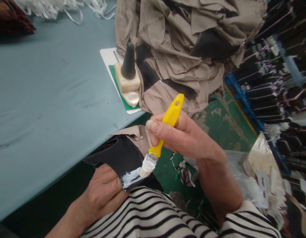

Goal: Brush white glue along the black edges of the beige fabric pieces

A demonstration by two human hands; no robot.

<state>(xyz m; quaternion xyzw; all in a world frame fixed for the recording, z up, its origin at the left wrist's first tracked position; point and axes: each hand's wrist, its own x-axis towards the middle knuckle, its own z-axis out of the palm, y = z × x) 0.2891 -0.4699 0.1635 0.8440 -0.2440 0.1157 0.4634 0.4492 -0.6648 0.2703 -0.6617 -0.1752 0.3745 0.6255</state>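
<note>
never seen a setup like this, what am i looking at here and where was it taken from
There is no machine here, just a person's two bare hands, seen from a camera worn on the head, looking forward and down. The right hand holds a yellow brush, its bristles against a black piece streaked with something white. The left hand holds that piece's edge. On the blue-grey table, a pale block with a dark cone stands on a green-and-white card, beside heaped beige-and-black fabric.
</note>
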